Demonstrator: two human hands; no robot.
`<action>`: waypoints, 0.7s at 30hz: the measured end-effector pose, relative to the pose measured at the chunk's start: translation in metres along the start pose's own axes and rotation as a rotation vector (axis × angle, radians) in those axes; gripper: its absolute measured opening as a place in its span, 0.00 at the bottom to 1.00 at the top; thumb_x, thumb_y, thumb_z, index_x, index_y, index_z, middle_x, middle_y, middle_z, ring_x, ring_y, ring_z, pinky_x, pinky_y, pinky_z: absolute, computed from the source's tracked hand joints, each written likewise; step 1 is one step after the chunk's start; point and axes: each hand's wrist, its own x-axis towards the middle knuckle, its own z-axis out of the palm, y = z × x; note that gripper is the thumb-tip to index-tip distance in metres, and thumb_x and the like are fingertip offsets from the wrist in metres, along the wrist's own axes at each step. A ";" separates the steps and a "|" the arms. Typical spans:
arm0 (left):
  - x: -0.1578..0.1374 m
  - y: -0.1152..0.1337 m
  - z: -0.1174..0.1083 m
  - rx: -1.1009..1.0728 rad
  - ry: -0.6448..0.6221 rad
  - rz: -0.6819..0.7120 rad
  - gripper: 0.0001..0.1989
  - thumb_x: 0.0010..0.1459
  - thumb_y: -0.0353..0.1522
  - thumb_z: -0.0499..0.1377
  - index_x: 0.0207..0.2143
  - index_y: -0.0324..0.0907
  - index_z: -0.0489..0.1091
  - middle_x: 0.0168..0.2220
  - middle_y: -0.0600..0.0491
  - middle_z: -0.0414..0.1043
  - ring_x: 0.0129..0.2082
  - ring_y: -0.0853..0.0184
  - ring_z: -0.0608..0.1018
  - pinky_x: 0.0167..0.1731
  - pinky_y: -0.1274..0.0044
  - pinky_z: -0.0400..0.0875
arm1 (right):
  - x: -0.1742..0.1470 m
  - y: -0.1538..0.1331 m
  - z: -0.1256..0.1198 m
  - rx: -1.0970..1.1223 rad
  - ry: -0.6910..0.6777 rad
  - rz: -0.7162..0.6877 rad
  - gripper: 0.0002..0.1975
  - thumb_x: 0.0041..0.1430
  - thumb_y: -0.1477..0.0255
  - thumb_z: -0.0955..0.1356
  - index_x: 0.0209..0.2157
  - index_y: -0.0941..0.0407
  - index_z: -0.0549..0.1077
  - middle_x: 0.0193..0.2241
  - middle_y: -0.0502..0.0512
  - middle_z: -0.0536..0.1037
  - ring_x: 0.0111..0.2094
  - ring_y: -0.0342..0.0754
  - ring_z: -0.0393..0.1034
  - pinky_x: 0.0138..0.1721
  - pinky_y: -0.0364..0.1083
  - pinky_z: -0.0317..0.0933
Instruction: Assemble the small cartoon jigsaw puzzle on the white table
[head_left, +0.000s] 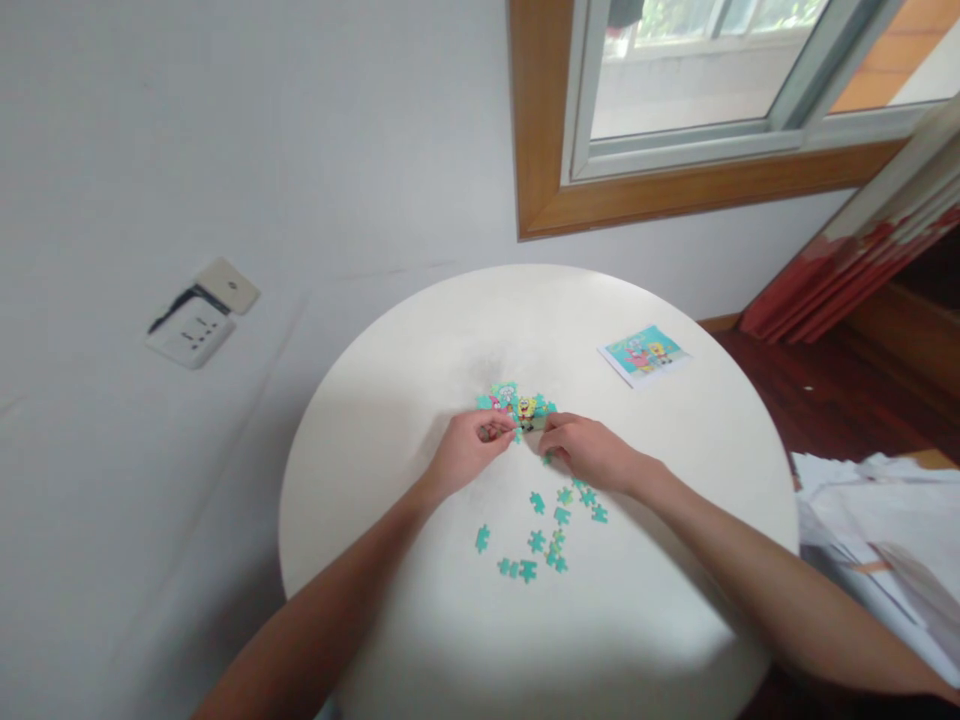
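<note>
A partly joined jigsaw puzzle (508, 393) with cartoon figures lies near the middle of the round white table (360, 430). My left hand (469, 445) is at its lower left edge, thumb and fingers pinched around a small green puzzle piece (517, 436). On the other side, my right hand (581, 448) rests against the puzzle's lower right edge with fingers curled; what they hold, if anything, is hidden. One loose piece (547, 458) shows just below the right fingertips. Several more loose green pieces (537, 541) are scattered on the tabletop nearer to me.
A picture card (645, 355) with the same kind of cartoon figures lies at the table's far right. Papers (877, 510) are piled beyond the right edge. A wall with a socket (191, 332) stands at left, a window (690, 90) behind, and a red-and-white curtain (847, 245) at right.
</note>
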 end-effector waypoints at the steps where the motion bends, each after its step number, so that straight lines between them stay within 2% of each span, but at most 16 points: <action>1: 0.000 0.000 0.000 -0.008 -0.005 -0.004 0.08 0.53 0.32 0.63 0.35 0.38 0.78 0.31 0.52 0.79 0.29 0.69 0.77 0.30 0.80 0.70 | -0.002 0.000 -0.003 -0.005 0.009 -0.008 0.14 0.55 0.85 0.64 0.34 0.55 0.79 0.38 0.55 0.77 0.40 0.46 0.70 0.36 0.42 0.56; 3: 0.000 -0.001 0.001 -0.018 -0.010 -0.011 0.08 0.53 0.32 0.63 0.35 0.38 0.78 0.31 0.52 0.79 0.28 0.69 0.77 0.30 0.80 0.70 | -0.007 -0.002 -0.009 -0.014 0.005 -0.007 0.14 0.55 0.85 0.64 0.35 0.56 0.78 0.38 0.55 0.77 0.40 0.46 0.71 0.36 0.42 0.56; 6: 0.000 -0.004 0.001 -0.030 -0.012 -0.018 0.08 0.53 0.32 0.63 0.35 0.38 0.78 0.30 0.52 0.79 0.29 0.69 0.77 0.29 0.80 0.69 | -0.015 -0.004 -0.014 -0.023 -0.075 -0.018 0.12 0.54 0.84 0.66 0.35 0.56 0.78 0.36 0.54 0.78 0.38 0.46 0.70 0.36 0.42 0.56; 12: 0.001 -0.009 0.001 -0.019 -0.012 -0.011 0.09 0.53 0.34 0.63 0.35 0.39 0.78 0.30 0.51 0.79 0.28 0.68 0.77 0.29 0.79 0.69 | -0.021 -0.012 -0.005 -0.141 -0.240 -0.068 0.09 0.52 0.83 0.68 0.34 0.57 0.76 0.37 0.55 0.77 0.39 0.48 0.71 0.36 0.43 0.56; 17: 0.002 -0.012 0.002 -0.013 -0.018 -0.003 0.10 0.53 0.35 0.63 0.35 0.39 0.78 0.31 0.51 0.79 0.30 0.68 0.77 0.31 0.78 0.70 | -0.021 -0.031 -0.001 -0.306 -0.257 -0.067 0.09 0.56 0.84 0.66 0.34 0.59 0.75 0.37 0.60 0.78 0.41 0.52 0.72 0.41 0.47 0.58; 21: 0.002 -0.013 0.003 -0.006 -0.018 -0.008 0.10 0.53 0.35 0.63 0.36 0.38 0.78 0.31 0.50 0.79 0.30 0.68 0.77 0.30 0.78 0.70 | -0.024 -0.042 -0.002 -0.332 -0.270 -0.072 0.09 0.59 0.84 0.65 0.38 0.60 0.74 0.38 0.61 0.79 0.41 0.53 0.73 0.42 0.49 0.59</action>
